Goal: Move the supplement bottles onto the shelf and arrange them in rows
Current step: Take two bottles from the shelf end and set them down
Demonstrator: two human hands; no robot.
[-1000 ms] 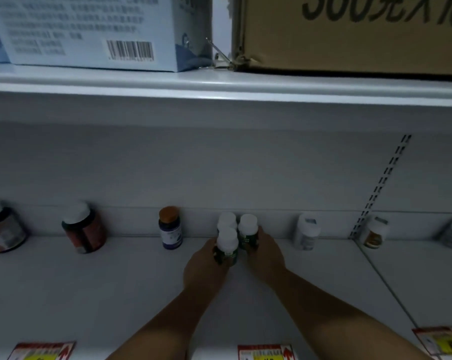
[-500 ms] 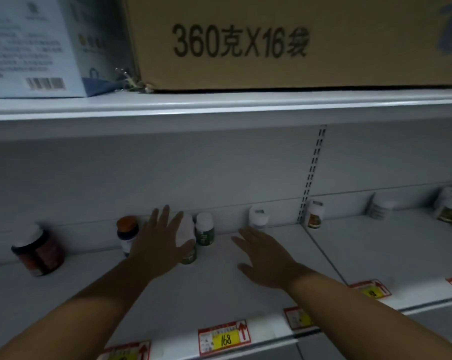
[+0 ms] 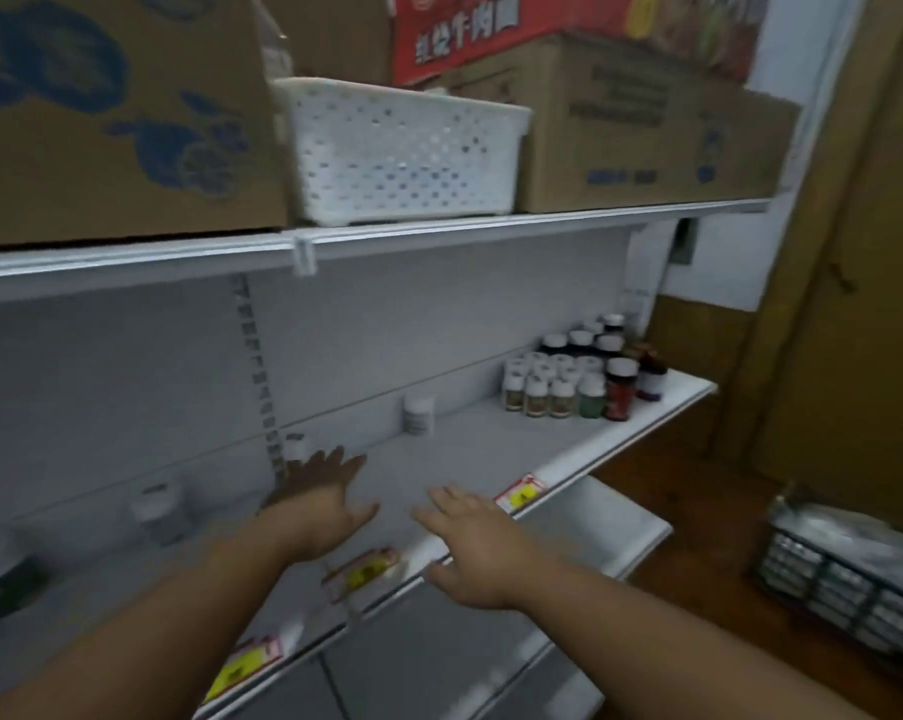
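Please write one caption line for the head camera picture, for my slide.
Both empty hands, left and right, hover open above the shelf; supplement bottles stand grouped at its far right.

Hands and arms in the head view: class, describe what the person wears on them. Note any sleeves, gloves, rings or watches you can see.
Nothing is worn as far as the frame shows. The left hand and right hand are bare, with no gloves, and no rings that the blurred picture reveals. Both forearms are uncovered down to the picture's lower edge, with no sleeve, watch or bracelet in view.
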